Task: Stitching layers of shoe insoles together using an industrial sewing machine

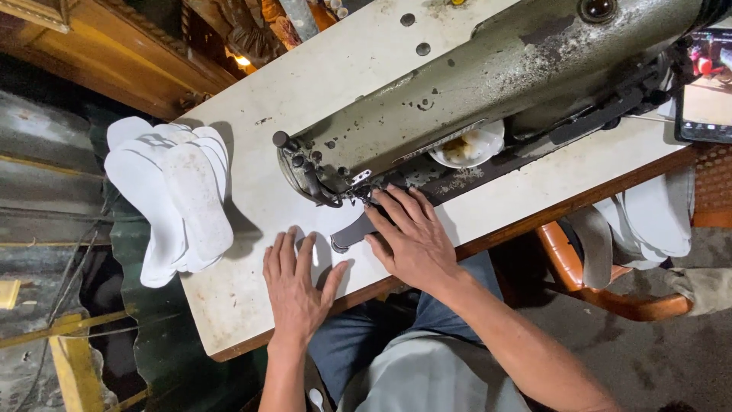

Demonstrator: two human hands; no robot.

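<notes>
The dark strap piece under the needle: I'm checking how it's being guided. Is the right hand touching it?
Touching. The head view shows the right hand lying over the dark strap piece, fingers pressing on it beside the sewing machine foot, no gap visible.

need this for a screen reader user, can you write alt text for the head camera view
A person's right hand and left hand press flat on a white sewing table, guiding a grey piece under the needle of a worn industrial sewing machine. A stack of white insoles overhangs the table's left edge.
</notes>
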